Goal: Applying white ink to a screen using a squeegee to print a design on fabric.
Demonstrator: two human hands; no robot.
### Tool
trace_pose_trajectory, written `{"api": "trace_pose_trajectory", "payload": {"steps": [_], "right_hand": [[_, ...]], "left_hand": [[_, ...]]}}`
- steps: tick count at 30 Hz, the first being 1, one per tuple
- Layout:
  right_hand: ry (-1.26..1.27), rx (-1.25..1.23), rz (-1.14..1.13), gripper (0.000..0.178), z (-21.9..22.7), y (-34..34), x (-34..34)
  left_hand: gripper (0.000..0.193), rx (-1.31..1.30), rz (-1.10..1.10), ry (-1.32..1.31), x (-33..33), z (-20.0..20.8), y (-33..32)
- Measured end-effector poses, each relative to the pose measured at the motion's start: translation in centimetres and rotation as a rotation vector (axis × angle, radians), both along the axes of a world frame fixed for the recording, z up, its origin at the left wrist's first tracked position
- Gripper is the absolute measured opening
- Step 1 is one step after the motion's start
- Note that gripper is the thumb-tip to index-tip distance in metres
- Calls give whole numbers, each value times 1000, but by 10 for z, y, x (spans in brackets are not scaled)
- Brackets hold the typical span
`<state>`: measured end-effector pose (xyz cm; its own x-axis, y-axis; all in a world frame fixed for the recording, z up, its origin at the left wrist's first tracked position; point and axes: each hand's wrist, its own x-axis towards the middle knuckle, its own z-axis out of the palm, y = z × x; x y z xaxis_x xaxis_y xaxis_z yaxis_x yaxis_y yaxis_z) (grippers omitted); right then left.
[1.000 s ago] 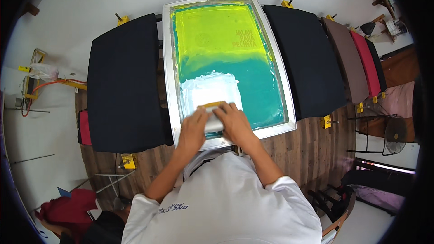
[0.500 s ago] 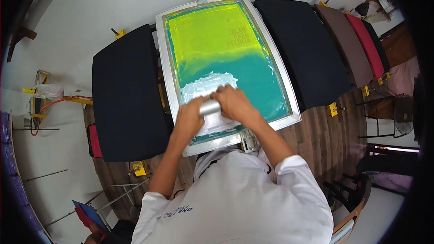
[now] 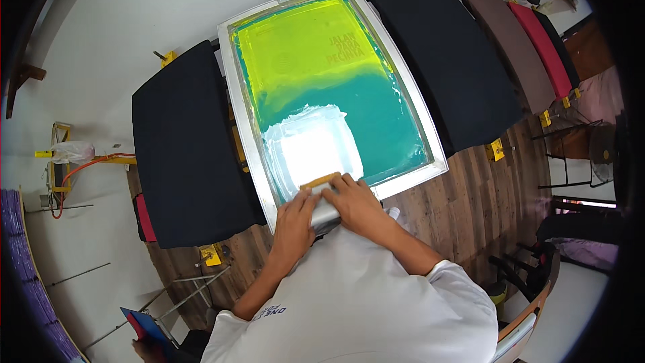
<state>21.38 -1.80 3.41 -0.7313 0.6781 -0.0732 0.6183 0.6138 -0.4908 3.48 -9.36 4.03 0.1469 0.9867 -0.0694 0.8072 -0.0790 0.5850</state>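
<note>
My left hand [image 3: 294, 225] and my right hand [image 3: 353, 207] are both closed on a squeegee with a silver handle [image 3: 326, 212] and a yellowish edge [image 3: 320, 181]. They hold it at the near end of a metal-framed printing screen [image 3: 236, 94], close to my body. A roughly square patch of white ink [image 3: 312, 146] lies on the screen just beyond the squeegee. Around the patch the screen is teal [image 3: 379, 111]; its far half is yellow-green [image 3: 282, 44], with faint lettering at the right. My fingers hide part of the handle.
Black padded boards flank the screen, one on the left [image 3: 188, 148] and one on the right [image 3: 440, 67]. Farther right are a brown board [image 3: 514, 60] and a red board [image 3: 541, 47]. Yellow brackets [image 3: 495, 150] jut from board ends. Another person's hand [image 3: 144, 349] shows at lower left.
Both hands have drawn the squeegee toward my body, from mid-patch to the screen's near end. More of the white ink patch now shows, smoother and brighter.
</note>
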Motion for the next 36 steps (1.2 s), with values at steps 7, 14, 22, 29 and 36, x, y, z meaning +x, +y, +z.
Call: {"api": "trace_pose_trajectory", "payload": {"steps": [7, 14, 22, 29, 36], "right_hand": [[-5, -9, 8, 37, 19, 35, -17], [40, 125, -44, 39, 6, 82, -45], [118, 138, -76, 34, -1, 72, -46], [68, 105, -96, 46, -10, 72, -47], [41, 80, -54, 38, -9, 74, -43]], "left_hand": [[54, 25, 25, -66, -13, 17, 37], [57, 114, 64, -85, -35, 5, 92], [62, 198, 121, -102, -30, -15, 79], [64, 168, 141, -108, -30, -24, 78], [63, 85, 144, -167, -30, -23, 75]]}}
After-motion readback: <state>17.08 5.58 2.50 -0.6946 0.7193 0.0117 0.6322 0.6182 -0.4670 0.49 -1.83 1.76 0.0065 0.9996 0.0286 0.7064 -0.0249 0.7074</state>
